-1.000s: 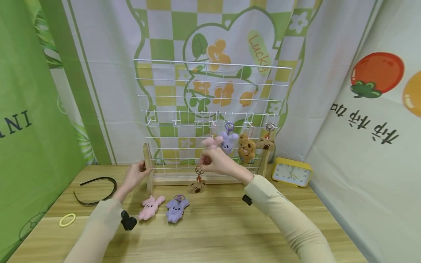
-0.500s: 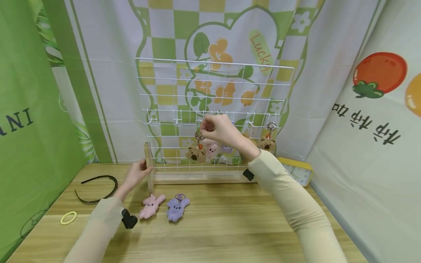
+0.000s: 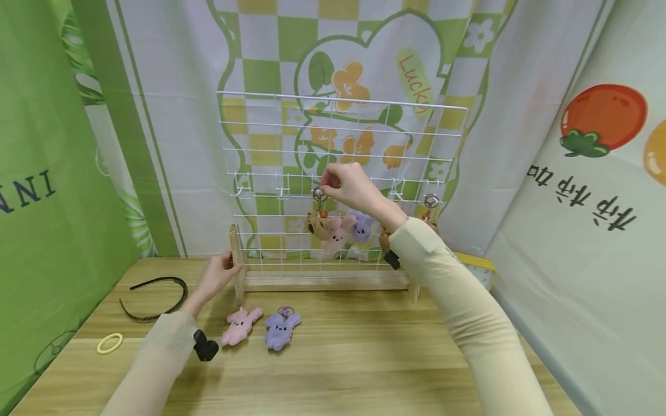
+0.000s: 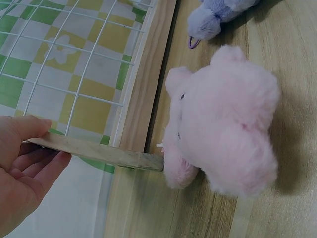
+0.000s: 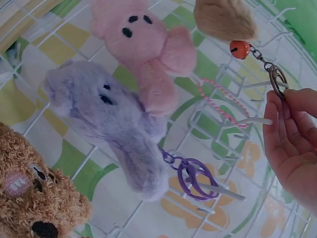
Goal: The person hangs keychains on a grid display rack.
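Currently, right hand (image 3: 351, 184) grip narrow on one keychain (image 3: 316, 225), left hand (image 3: 215, 278) holding one post (image 3: 239, 288), two plushies (image 3: 280, 331) on table (image 3: 380, 364)

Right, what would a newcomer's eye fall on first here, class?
Probably the right hand, mid-picture, holding a light-brown plush keychain at the white wire grid rack. Beside that keychain hang a pink plush bunny and a purple plush bunny. A big red printed fruit stands out at right.
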### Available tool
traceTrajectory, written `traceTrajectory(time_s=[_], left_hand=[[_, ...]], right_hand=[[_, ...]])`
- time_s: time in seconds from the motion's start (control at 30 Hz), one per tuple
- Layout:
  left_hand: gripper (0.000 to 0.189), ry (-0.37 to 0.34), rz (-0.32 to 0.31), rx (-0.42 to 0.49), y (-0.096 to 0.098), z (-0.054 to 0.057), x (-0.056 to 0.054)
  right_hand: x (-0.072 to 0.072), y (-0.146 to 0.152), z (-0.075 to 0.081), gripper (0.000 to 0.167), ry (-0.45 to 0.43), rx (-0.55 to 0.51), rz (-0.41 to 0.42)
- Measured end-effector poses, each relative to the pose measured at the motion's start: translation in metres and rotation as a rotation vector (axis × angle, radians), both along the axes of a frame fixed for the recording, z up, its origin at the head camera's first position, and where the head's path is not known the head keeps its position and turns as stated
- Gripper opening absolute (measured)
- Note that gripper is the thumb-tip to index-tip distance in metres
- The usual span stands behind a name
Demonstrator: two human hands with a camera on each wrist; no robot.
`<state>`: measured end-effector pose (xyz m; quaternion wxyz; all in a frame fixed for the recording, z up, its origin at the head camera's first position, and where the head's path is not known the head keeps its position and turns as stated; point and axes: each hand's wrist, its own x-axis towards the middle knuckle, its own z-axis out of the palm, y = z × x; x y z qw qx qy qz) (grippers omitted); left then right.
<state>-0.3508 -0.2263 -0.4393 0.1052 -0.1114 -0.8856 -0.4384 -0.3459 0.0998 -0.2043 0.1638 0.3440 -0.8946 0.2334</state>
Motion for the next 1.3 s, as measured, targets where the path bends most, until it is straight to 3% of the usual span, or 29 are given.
traceTrajectory(time_s=[0.37, 0.73, 1.07, 1.3], left_hand=[[0.034, 0.015, 0.002, -0.021, 0.004, 0.0, 0.001], [0.04, -0.009, 0.005, -0.02, 0.003, -0.002, 0.001], [0.04, -0.006, -0.006, 0.002, 0.001, -0.001, 0.0], [0.039, -0.002, 0.001, -0.007, 0.0, 0.0, 0.0]], right_hand=[[-0.009, -0.001, -0.004, 0.008, -0.024, 0.035, -0.017], [-0.007, 0.004, -0.005, 0.007, -0.02, 0.026, -0.021], [0.013, 0.012, -0.007, 0.004, 0.02, -0.04, 0.052], [0.031, 0.005, -0.039, 0.003, 0.023, -0.008, 0.16]])
